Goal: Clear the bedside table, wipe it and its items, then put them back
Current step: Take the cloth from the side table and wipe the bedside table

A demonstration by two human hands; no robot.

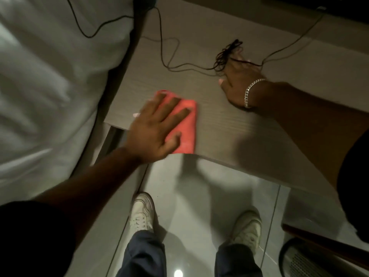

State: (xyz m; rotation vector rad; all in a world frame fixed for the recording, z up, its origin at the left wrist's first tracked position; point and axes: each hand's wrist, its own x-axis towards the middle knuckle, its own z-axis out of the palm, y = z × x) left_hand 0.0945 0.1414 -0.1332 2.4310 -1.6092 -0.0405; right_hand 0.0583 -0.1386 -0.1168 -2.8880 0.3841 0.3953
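The grey wood-grain bedside table [229,120] fills the middle of the view. A folded pink cloth [187,124] lies flat near its front edge. My left hand [155,126] presses on the cloth with fingers spread. Farther back on the right, my right hand [239,76], with a silver bracelet on the wrist, holds a coiled bundle of dark cable [227,52] just above the tabletop. Loose ends of the cable trail left and right across the table.
A bed with white sheets [50,76] runs along the left, right against the table. Thin black wires [165,50] cross the table's back. A dark object [319,5] sits at the far right corner. Below are grey floor tiles [199,186] and my two white shoes.
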